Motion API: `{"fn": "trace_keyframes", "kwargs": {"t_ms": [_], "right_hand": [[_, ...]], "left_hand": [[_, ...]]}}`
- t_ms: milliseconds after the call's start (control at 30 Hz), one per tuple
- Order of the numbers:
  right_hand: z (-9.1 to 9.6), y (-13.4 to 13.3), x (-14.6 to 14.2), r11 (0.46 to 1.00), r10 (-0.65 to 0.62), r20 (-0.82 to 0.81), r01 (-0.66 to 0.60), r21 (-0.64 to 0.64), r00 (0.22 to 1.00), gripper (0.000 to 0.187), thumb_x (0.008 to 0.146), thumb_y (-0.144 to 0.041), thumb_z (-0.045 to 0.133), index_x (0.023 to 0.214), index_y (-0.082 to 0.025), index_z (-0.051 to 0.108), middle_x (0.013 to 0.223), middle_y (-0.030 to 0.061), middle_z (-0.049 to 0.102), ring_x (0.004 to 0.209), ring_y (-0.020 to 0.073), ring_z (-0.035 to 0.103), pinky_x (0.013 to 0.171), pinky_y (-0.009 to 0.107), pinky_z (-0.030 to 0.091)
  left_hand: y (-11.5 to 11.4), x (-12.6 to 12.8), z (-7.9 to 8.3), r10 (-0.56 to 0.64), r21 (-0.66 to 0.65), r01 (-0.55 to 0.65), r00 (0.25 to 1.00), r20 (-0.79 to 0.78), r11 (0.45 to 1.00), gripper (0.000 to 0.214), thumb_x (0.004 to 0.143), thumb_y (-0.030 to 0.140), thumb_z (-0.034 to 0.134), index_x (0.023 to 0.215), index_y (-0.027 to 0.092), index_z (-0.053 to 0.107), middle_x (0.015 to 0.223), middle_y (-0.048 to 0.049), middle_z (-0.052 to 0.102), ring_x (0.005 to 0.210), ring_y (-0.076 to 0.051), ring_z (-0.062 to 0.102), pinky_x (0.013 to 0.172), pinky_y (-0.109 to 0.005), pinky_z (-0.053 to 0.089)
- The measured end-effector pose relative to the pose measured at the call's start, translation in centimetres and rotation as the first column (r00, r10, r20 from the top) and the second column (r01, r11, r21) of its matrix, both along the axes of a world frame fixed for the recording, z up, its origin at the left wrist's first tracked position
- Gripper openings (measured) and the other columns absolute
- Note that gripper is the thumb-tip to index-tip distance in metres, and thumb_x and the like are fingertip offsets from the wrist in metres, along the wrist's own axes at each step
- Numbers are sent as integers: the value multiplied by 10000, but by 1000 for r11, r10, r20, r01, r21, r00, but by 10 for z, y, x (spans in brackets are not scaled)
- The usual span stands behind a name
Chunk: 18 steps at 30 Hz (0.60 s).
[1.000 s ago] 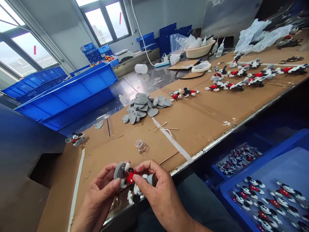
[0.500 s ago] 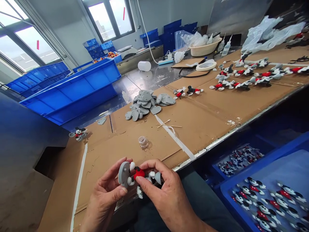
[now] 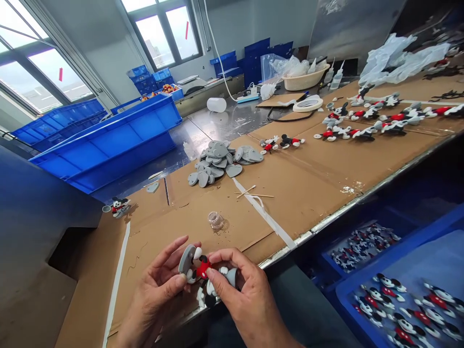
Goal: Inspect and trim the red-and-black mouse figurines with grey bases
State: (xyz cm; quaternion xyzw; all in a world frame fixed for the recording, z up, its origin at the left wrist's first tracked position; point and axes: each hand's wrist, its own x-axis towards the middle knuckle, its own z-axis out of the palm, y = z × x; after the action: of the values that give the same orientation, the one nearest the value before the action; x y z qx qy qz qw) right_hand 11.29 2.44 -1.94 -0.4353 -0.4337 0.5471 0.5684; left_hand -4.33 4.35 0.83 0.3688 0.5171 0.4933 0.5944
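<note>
Both hands hold one small mouse figure (image 3: 203,273), black, white and red, with a grey heart-shaped base (image 3: 185,258) at its feet. My left hand (image 3: 155,295) pinches the base end between thumb and fingers. My right hand (image 3: 242,299) grips the figure's body and head end, thumb on the red shorts. The hands are at the near edge of the cardboard-covered bench (image 3: 308,179).
A pile of grey heart bases (image 3: 219,162) lies mid-bench, with wooden sticks (image 3: 250,192) and a small clear jar (image 3: 216,220) nearer. Finished figures (image 3: 362,121) line the far right; one figure (image 3: 118,207) stands at left. Blue crates (image 3: 119,140) and a blue tray of figures (image 3: 406,304) flank the bench.
The hands and figure have stayed at the near edge; the fingers have shifted slightly on the figure, and the view has tilted a little.
</note>
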Motion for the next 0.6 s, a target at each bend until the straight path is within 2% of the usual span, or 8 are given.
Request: {"fn": "trace_keyframes", "kwargs": {"t_ms": [67,167,333,500,567,600], "right_hand": [[0,1,2,1000,-4,0,4,-7,1000,102,866,-254,622,930,-203,682,889,26,741,813,169,692,734,239,525],[1,2,6,1000,-1,-17,1,7,1000,116,879,-269,608,928,-201,688,865,24,741,798,162,690,716,228,520],[0,7,4,1000,7,-29,-8,-23,1000,123,801,-236,706,918,-200,701,869,23,759,811,174,705,690,221,509],[-8,13,-4,998,-61,-83,62,14,995,72,830,-232,668,881,-185,651,868,36,737,803,177,706,730,238,544],[-12,15,-5,991,-97,-39,100,84,995,39,854,-198,620,865,-194,657,893,33,719,845,172,695,775,240,548],[-14,16,-5,985,-120,8,118,127,993,83,864,-173,595,865,-202,673,919,33,713,890,171,688,810,240,544]], "left_hand": [[1,-1,2,-28,-38,30,998,51,999,690,472,298,961,1116,252,716,1146,-117,717,867,-251,707,652,-223,574],[1,-2,3,-39,-84,46,996,81,995,652,427,223,973,1039,230,748,1051,-103,748,845,-260,720,707,-252,591],[3,3,0,25,-109,-13,994,104,994,625,456,298,970,1034,230,741,991,-115,760,867,-297,729,774,-311,608],[13,13,0,132,-13,-132,991,26,991,539,506,319,946,991,206,742,1033,-102,751,896,-278,723,733,-243,606],[17,13,0,131,-9,-132,991,-29,991,496,540,334,931,979,195,747,995,-96,758,865,-254,726,734,-226,598],[20,12,0,122,-14,-123,991,-63,992,476,555,340,924,973,192,752,946,-90,764,831,-236,727,738,-220,594]]}}
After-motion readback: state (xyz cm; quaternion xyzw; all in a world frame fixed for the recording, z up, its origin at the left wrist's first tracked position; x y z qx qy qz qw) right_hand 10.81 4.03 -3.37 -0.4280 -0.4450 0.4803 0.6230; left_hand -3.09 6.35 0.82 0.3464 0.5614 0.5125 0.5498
